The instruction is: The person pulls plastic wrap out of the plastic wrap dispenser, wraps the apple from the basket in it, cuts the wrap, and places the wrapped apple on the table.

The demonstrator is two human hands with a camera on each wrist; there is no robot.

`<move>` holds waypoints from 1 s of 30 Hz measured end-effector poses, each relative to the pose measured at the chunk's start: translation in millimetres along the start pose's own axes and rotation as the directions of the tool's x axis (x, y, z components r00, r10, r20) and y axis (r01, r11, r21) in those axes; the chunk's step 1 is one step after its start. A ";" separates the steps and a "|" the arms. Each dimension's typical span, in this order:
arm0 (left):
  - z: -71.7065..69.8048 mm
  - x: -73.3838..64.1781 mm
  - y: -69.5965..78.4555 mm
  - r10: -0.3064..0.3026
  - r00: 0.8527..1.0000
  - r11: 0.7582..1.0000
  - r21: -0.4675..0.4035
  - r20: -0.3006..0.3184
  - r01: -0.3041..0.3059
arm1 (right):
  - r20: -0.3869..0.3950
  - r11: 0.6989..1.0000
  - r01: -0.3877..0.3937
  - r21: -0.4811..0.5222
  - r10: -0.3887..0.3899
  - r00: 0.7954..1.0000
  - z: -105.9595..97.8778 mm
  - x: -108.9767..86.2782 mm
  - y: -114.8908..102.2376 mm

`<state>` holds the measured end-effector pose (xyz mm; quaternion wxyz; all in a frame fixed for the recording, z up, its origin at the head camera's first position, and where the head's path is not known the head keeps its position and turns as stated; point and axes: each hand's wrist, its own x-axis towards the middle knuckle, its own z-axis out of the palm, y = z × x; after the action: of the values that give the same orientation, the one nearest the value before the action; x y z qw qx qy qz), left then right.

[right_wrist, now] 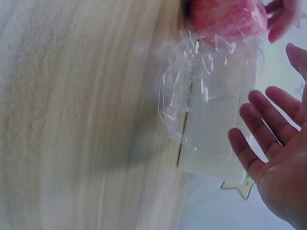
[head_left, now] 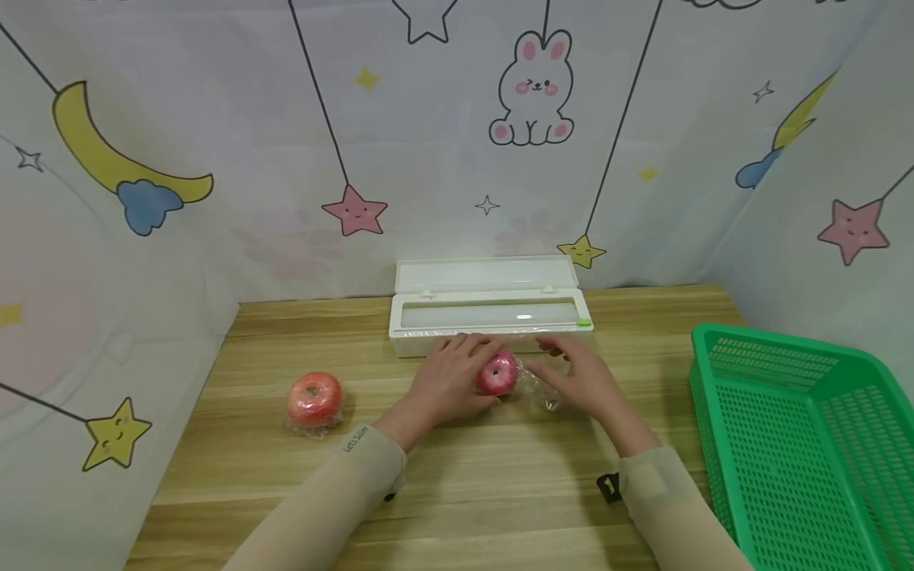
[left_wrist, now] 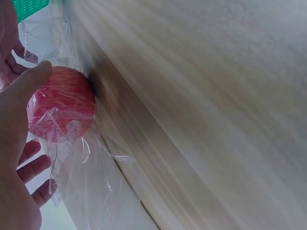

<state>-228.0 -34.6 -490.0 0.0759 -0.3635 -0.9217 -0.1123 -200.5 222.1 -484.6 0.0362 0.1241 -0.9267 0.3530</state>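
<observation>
A red apple [head_left: 497,373] stands on the wooden table, partly wrapped in clear cling film [head_left: 540,388] that spreads out to its right. From the left, my left hand [head_left: 457,377] holds the apple, the thumb on its near side and fingers over its far side. In the left wrist view the thumb lies against the apple [left_wrist: 64,105], and several fingers show apart from it beside the loose film. My right hand [head_left: 581,377] hovers right of the film with its fingers spread and relaxed; in the right wrist view the palm [right_wrist: 288,177] holds nothing.
Behind the hands sits a white cling film dispenser [head_left: 493,317], its lid raised and a roll inside. Another apple [head_left: 315,400], with film around its base, is at the left. A green plastic basket [head_left: 714,412] stands at the right. A printed curtain [head_left: 443,127] encloses the table.
</observation>
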 end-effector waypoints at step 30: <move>-39.1 52.4 5.7 0.011 0.996 0.999 -0.051 0.087 -0.007 | -0.106 0.988 -0.142 0.065 0.149 0.983 -25.9 21.5 55.7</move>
<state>-259.8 -6.5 -439.9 0.0266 -0.3741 -0.9193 -0.1195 -236.0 275.0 -497.8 0.0580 0.0374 -0.9193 0.3875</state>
